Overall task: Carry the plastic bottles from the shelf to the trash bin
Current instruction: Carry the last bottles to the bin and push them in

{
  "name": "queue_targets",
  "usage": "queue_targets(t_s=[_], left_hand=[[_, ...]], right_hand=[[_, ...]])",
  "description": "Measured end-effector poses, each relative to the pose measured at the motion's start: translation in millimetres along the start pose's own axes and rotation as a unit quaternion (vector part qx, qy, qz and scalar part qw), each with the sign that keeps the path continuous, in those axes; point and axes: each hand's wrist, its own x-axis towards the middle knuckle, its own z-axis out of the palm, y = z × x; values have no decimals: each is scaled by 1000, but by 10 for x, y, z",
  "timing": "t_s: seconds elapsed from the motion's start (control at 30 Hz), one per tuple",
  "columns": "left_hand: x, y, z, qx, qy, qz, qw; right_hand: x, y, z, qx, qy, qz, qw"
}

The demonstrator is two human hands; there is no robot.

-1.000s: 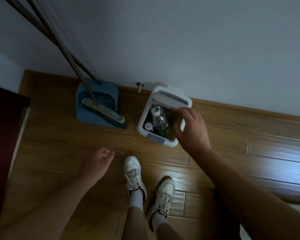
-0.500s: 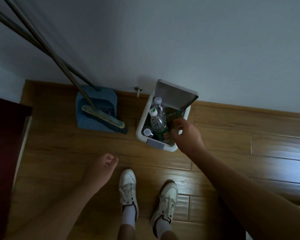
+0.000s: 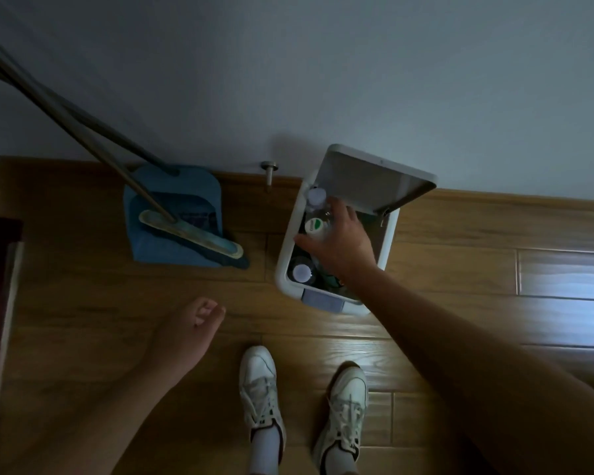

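The right hand [image 3: 340,246], fingers spread, rests on clear plastic bottles [image 3: 314,226] standing caps-up directly beneath it, along the left wall of the open white plastic trash bin [image 3: 284,269]; the left hand [image 3: 186,332] hangs loosely curled, empty, farther off.

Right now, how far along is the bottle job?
Done: at least three bottles stand in the bin, lid up. In hand: the right hand is spread over the green-capped bottle, with no clear grip. The left hand holds nothing. Left: the shelf is out of view, so I cannot tell.
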Motion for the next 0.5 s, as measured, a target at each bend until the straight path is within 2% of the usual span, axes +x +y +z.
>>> queue_targets(t_s=[0.2,0.37,0.43,0.5], left_hand=[[173,-15,-81,10,-11,-11,1000],[209,-3,-155,12,-15,-15,1000],[181,-13,-171,13,-17,-19,1000],[147,-21,-187,17,-20,-19,999]], right_hand=[[162,-19,-152,1,29,58,998],[79,45,-280,-81,11,96,992],[18,44,-325,-137,25,69,988],[18,4,-367,-192,61,-4,979]])
